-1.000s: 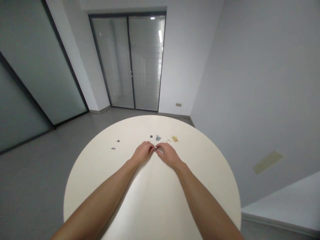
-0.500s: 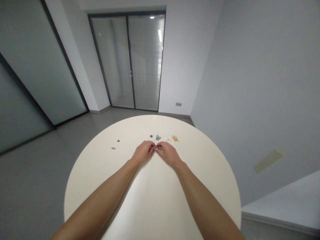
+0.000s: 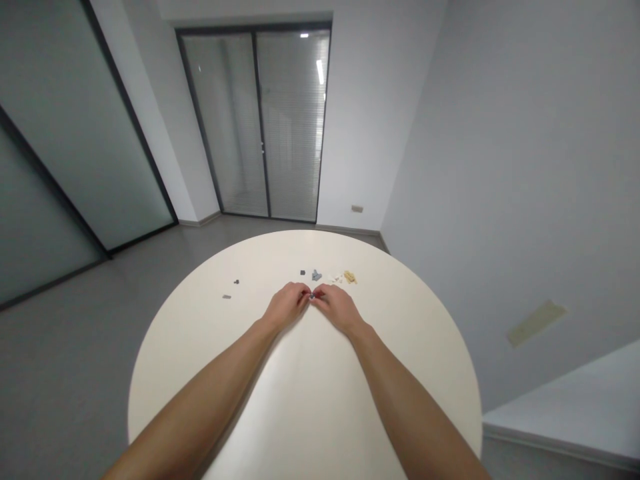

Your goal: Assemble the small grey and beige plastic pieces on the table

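Table below, round and pale, and over its far half the action: the left hand pinches a tiny dark piece from one side, the right hand pinches from the other. Fingertip work suits it, I'd say, since a whole palm would smother something so small. One part or several? Too small to tell. Just beyond the hands, look at that row: a dark square, a blue-grey pile, white bits, a yellow pile, grouped by colour, seemingly so each sort is quick to spot and near to reach. And well off left lie a dark bit and a grey strip, perhaps set apart to avoid mixing.
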The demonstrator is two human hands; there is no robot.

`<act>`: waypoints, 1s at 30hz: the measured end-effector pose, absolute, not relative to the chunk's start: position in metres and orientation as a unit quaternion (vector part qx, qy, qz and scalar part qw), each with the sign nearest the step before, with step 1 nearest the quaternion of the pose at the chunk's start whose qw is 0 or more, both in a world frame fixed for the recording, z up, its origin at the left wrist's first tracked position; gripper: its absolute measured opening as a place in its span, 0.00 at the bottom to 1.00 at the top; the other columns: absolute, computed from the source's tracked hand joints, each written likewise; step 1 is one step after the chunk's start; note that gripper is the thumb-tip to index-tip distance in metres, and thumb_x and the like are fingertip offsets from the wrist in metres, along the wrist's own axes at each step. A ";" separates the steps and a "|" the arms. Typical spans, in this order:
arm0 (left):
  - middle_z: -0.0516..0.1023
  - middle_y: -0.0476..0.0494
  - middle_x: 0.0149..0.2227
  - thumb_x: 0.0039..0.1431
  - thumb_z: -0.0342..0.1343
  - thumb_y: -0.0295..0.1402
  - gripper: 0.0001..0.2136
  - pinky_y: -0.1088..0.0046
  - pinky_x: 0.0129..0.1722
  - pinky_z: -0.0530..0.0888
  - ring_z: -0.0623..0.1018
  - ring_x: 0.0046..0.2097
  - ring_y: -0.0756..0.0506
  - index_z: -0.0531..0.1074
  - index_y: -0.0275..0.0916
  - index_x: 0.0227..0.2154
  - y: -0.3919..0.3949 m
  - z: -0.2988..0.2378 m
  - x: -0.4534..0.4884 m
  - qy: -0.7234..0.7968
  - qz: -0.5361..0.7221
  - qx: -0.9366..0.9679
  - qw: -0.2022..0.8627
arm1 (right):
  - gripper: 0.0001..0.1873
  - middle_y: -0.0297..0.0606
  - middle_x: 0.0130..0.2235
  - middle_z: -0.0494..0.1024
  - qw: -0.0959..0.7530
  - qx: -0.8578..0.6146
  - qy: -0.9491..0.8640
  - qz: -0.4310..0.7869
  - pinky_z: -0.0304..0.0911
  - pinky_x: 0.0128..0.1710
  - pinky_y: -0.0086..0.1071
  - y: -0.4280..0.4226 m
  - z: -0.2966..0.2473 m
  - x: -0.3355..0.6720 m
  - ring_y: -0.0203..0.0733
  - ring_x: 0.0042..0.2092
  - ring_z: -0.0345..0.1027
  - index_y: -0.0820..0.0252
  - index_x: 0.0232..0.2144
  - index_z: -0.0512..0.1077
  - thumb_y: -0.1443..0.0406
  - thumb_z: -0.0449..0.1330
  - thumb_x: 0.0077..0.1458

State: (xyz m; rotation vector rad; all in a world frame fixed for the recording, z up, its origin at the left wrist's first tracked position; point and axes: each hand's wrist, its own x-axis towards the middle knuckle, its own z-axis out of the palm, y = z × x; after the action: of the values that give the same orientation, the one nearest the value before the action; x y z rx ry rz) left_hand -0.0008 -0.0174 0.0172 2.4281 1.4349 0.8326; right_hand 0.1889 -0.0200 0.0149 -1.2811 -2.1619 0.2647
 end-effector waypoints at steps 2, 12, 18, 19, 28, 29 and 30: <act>0.79 0.42 0.40 0.64 0.48 0.35 0.10 0.69 0.42 0.71 0.75 0.44 0.43 0.75 0.41 0.41 -0.017 0.017 -0.001 0.487 0.283 0.820 0.099 | 0.07 0.38 0.38 0.79 0.302 -0.484 -0.815 0.098 0.60 0.41 0.32 -0.020 0.015 0.189 0.41 0.42 0.70 0.56 0.39 0.74 0.60 0.61 0.60; 0.78 0.43 0.39 0.64 0.49 0.35 0.10 0.69 0.41 0.71 0.75 0.44 0.43 0.75 0.42 0.41 -0.018 0.017 -0.001 0.488 0.277 0.821 0.103 | 0.05 0.36 0.37 0.79 0.298 -0.484 -0.818 0.088 0.59 0.39 0.31 -0.020 0.014 0.189 0.41 0.40 0.70 0.56 0.37 0.73 0.61 0.62 0.59; 0.79 0.44 0.39 0.64 0.48 0.35 0.10 0.70 0.41 0.70 0.75 0.44 0.43 0.74 0.42 0.40 -0.017 0.015 -0.002 0.481 0.280 0.825 0.102 | 0.04 0.36 0.37 0.78 0.296 -0.483 -0.819 0.090 0.57 0.38 0.31 -0.020 0.015 0.190 0.41 0.40 0.69 0.56 0.36 0.73 0.62 0.62 0.59; 0.79 0.44 0.39 0.64 0.48 0.35 0.10 0.70 0.40 0.70 0.75 0.44 0.43 0.74 0.42 0.40 -0.016 0.015 -0.002 0.480 0.280 0.825 0.102 | 0.04 0.36 0.37 0.78 0.295 -0.483 -0.819 0.091 0.57 0.38 0.31 -0.020 0.014 0.190 0.41 0.40 0.69 0.56 0.36 0.73 0.62 0.62 0.59; 0.78 0.44 0.39 0.64 0.48 0.35 0.10 0.70 0.40 0.70 0.75 0.43 0.43 0.74 0.42 0.40 -0.016 0.014 -0.002 0.482 0.278 0.824 0.102 | 0.04 0.35 0.37 0.78 0.291 -0.485 -0.820 0.092 0.56 0.38 0.30 -0.021 0.015 0.189 0.40 0.40 0.68 0.55 0.36 0.73 0.62 0.62 0.59; 0.78 0.44 0.39 0.64 0.48 0.35 0.10 0.70 0.40 0.70 0.75 0.44 0.43 0.74 0.42 0.40 -0.016 0.014 -0.002 0.483 0.278 0.824 0.102 | 0.04 0.35 0.37 0.78 0.290 -0.486 -0.819 0.093 0.56 0.38 0.30 -0.021 0.015 0.189 0.40 0.40 0.68 0.56 0.36 0.73 0.62 0.62 0.59; 0.78 0.43 0.39 0.64 0.49 0.35 0.10 0.70 0.40 0.70 0.75 0.44 0.43 0.74 0.42 0.40 -0.016 0.014 -0.002 0.483 0.276 0.824 0.103 | 0.04 0.35 0.37 0.78 0.288 -0.487 -0.819 0.094 0.56 0.38 0.30 -0.021 0.016 0.189 0.40 0.40 0.68 0.56 0.36 0.73 0.62 0.62 0.59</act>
State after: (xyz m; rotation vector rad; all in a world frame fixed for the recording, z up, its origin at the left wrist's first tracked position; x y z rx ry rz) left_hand -0.0015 -0.0163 0.0142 2.4330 1.4250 0.8157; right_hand 0.1892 -0.0212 0.0157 -1.3014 -2.1862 0.2515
